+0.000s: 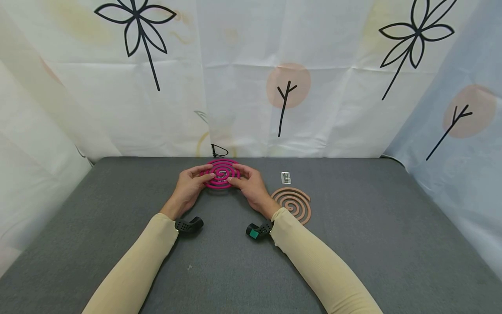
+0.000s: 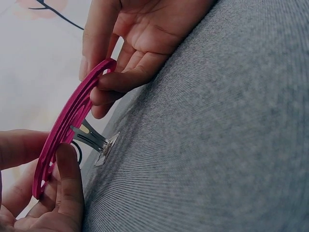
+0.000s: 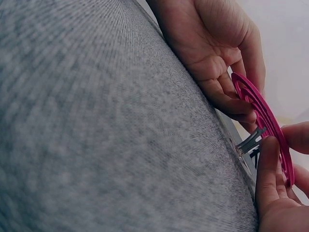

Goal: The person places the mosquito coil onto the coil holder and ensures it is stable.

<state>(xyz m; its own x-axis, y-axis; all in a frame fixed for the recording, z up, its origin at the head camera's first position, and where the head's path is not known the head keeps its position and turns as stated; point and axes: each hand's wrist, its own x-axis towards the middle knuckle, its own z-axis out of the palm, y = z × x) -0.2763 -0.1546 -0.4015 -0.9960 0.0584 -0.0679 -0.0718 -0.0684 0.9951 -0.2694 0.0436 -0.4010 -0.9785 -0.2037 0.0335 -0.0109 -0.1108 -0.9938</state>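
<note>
My left hand (image 1: 187,189) and right hand (image 1: 252,187) hold a bright pink mosquito coil (image 1: 222,173) from opposite sides, thumbs near its middle and fingers at the rim. Beneath the coil stands a small metal coil stand (image 2: 91,138), its shiny foot on the grey surface. In both wrist views the stand's upright tip meets the coil near its centre; whether it sits in the slot I cannot tell. The coil hovers above the cloth. A tan mosquito coil (image 1: 308,213) lies flat beside my right forearm, which covers part of its edge.
A second, flat metal stand (image 1: 286,177) lies behind the tan coil. The grey table (image 1: 219,270) ends at a white patterned curtain (image 1: 243,96) at the back, with more curtain at both sides. Black wrist cameras (image 1: 189,225) are strapped to both wrists.
</note>
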